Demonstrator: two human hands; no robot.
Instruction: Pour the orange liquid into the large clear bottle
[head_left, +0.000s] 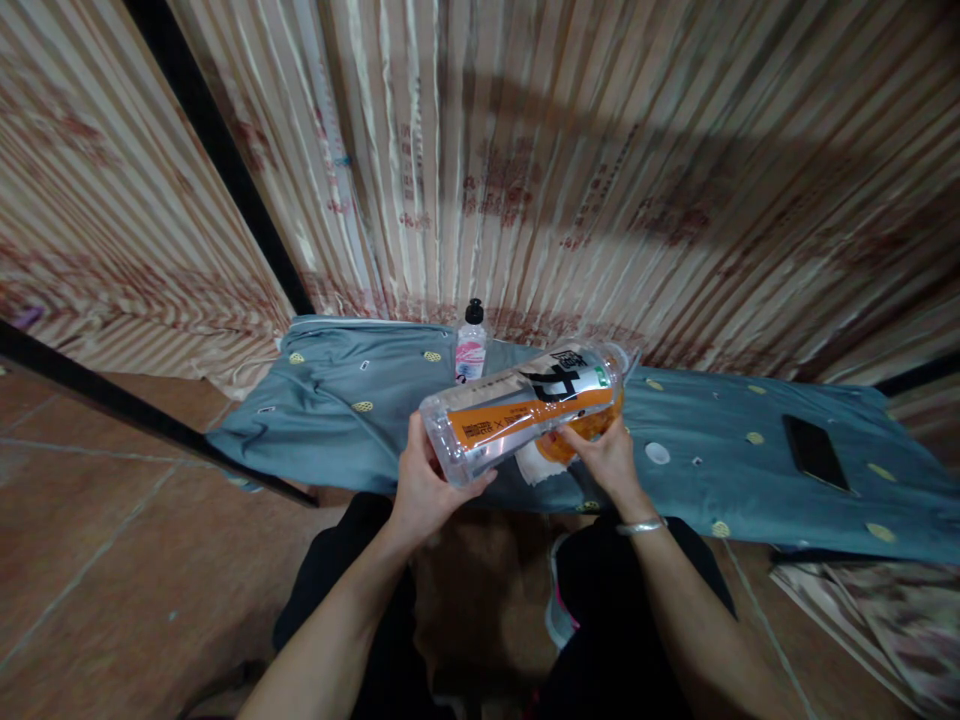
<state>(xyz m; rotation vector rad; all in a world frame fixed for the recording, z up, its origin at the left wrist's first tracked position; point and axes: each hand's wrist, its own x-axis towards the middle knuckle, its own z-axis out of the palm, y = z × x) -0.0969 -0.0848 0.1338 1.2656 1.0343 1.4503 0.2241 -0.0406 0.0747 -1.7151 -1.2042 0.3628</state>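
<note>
A large clear plastic bottle (525, 400) with an orange and silver label lies tilted in the air above the cloth, its neck end to the upper right. My left hand (427, 485) is closed around its base. My right hand (607, 455) is closed at the underside near the neck end, thumb along the label; its other fingers are partly hidden. Behind the bottle and by my right thumb shows something amber and see-through (556, 447), mostly covered. A crumpled white tissue (541, 466) is below it. Just beyond stands a small bottle (470, 345) with a black cap and pink label.
Blue-grey patterned cloth (330, 440) covers a narrow bench. To the right of my hands lie a white round cap (657, 453) and a black phone (816, 453). A striped curtain (525, 150) hangs behind, with a dark metal post (225, 150) at the left.
</note>
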